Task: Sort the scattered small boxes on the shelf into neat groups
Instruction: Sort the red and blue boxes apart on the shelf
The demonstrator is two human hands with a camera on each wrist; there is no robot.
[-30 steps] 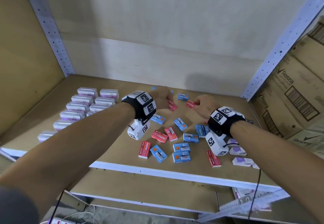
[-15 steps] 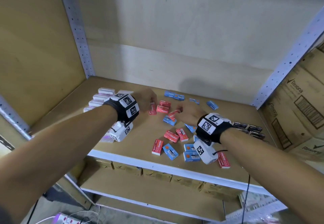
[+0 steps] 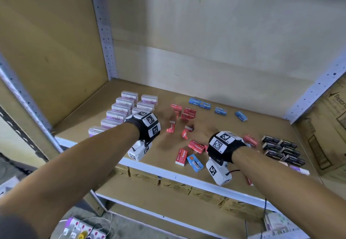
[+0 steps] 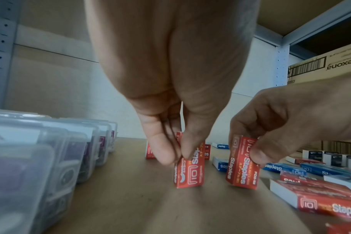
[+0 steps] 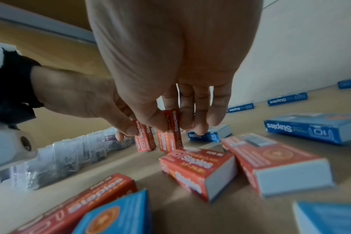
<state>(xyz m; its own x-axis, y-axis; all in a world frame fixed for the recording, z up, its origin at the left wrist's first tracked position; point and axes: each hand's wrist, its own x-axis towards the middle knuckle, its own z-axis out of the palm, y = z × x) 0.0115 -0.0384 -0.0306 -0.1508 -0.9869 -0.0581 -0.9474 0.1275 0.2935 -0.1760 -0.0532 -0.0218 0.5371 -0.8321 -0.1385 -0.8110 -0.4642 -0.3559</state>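
Red staple boxes (image 4: 189, 171) (image 4: 243, 163), one pinched upright in each of our hands.
Our left hand (image 4: 170, 98) and right hand (image 4: 287, 120) work over a brown shelf board (image 3: 119, 107) against a pale back wall (image 3: 206, 42).

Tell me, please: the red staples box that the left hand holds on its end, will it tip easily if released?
Probably yes. The red staples box stands on its small end, tall and narrow, so a light nudge could topple it. The left hand only pinches its top, which suggests it is light and stiff. Its flat card faces mean it would probably slide on the shelf, not roll.
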